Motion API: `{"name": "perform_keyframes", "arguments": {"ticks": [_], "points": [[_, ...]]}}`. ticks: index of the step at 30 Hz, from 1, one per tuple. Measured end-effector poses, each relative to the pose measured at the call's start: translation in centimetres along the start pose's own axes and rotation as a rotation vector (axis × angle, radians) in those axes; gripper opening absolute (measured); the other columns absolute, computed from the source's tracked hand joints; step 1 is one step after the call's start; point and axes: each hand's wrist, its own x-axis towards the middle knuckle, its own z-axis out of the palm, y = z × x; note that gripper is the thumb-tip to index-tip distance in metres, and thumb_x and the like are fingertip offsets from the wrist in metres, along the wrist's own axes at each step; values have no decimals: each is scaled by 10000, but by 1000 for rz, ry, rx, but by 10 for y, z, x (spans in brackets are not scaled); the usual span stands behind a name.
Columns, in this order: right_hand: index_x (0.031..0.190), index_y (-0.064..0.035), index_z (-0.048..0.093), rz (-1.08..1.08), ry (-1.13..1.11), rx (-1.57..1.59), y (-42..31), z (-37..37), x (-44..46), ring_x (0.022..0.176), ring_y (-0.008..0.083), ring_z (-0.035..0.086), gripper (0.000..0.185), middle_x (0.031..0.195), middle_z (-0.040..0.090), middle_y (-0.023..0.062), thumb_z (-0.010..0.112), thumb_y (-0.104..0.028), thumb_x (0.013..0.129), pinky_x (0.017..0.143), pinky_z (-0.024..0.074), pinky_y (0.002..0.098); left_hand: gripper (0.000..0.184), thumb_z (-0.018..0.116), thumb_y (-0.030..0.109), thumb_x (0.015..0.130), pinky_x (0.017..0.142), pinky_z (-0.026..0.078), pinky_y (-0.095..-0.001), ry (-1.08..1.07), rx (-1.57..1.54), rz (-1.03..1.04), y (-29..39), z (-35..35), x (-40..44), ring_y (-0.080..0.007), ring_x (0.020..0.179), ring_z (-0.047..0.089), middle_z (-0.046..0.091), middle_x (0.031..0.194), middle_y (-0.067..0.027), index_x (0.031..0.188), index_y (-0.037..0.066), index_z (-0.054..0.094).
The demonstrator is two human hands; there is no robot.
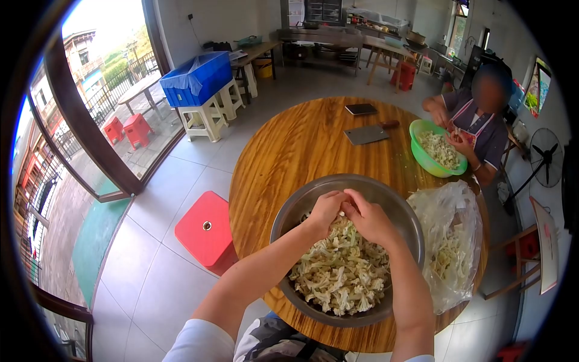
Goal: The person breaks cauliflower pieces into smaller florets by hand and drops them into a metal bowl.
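Observation:
A wide steel bowl [283,208] stands on the round wooden table near me, heaped with broken cauliflower florets [344,274]. Over its far half my left hand [326,211] and my right hand [366,218] meet, fingertips together and fingers bent. A pale bit of cauliflower shows between them, mostly hidden by the fingers. Both hands are closed on it, just above the heap. To the right of the bowl lies a clear plastic bag [449,241] with more pale cauliflower pieces inside.
On the wooden table [271,145] lie a cleaver [367,134] and a dark phone [360,109]. Across from me a person [482,130] works with both hands over a green bowl [422,154] of cauliflower. A red stool [205,229] stands left; a blue crate [196,78] rests on white stools.

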Motion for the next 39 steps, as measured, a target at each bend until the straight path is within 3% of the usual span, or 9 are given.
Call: {"name": "perform_keyframes", "arguments": {"ticks": [2, 5, 26, 39], "points": [[1249, -61, 420, 4, -4, 2, -2, -1, -1, 911, 309, 612, 406, 985, 623, 169, 474, -296, 923, 763, 466, 349, 150, 483, 174, 866, 508, 347, -240, 1, 2, 1, 0, 0, 0, -80, 626, 420, 513, 755, -7, 859, 66, 585], [1270, -78, 383, -24, -23, -20, 4, 0, 1, 936, 349, 586, 465, 1009, 614, 173, 408, -394, 928, 762, 460, 409, 150, 483, 171, 866, 514, 352, -245, 4, 1, 4, 0, 0, 0, -84, 631, 422, 513, 753, -10, 855, 62, 585], [1249, -86, 393, 49, -59, -40, -7, -5, -1, 903, 348, 597, 421, 986, 620, 174, 417, -360, 930, 739, 458, 410, 150, 479, 164, 867, 516, 375, -241, -1, -29, 19, -1, 2, 3, -90, 628, 441, 516, 757, -21, 860, 50, 577], [1243, -89, 400, -36, -13, 16, 2, -2, 0, 899, 344, 596, 410, 971, 623, 164, 425, -351, 929, 724, 461, 404, 160, 482, 173, 867, 559, 360, -259, -1, 27, 1, 1, 1, 1, -91, 675, 436, 522, 776, -10, 877, 58, 591]]}}
